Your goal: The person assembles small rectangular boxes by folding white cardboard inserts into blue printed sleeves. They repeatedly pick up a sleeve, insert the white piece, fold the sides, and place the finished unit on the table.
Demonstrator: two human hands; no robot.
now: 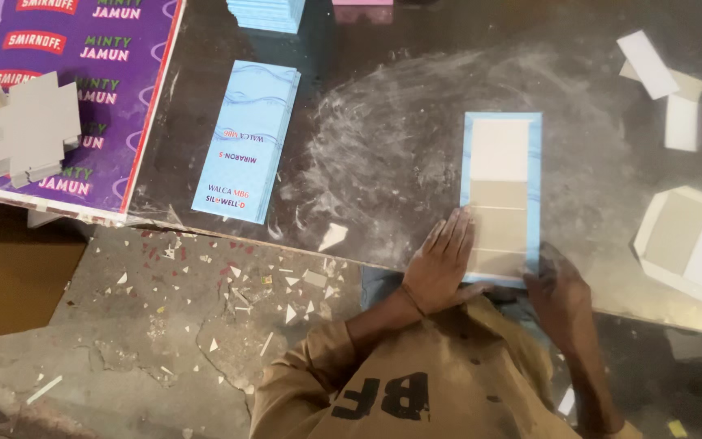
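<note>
Dark glass, dusted white with dried paste, is the worktop point(383, 154) I look down on, the largest surface in view. At its far left corner lies a purple printed sheet point(99, 89) with a grey die-cut board piece point(34, 126) on it. A stack of light-blue printed sleeves point(247, 140) lies well apart from my hands, to their left, and a second blue stack point(268, 12) sits at the far edge. To the right are a folded white-and-grey board blank point(692, 240) and loose white strips point(660, 77).

The piece I am working on is the blue-bordered panel point(503, 195), lying flat at the near edge of the worktop with white and grey board sections laid along its middle.

My left hand point(440, 264) is flat and released, fingers point(457, 232) extended close together, pressing the panel's near left border. My right hand point(558, 284) rests at the near right corner; it is dim, and I cannot tell whether its fingers are curled or flat.

Risks, as I judge them:
- Uneven pressure could skew the board sections off the blue border.
- The panel sits at the table edge; a push toward me could slide it off.
- Paste residue under my palms could smear the blue paper.
</note>
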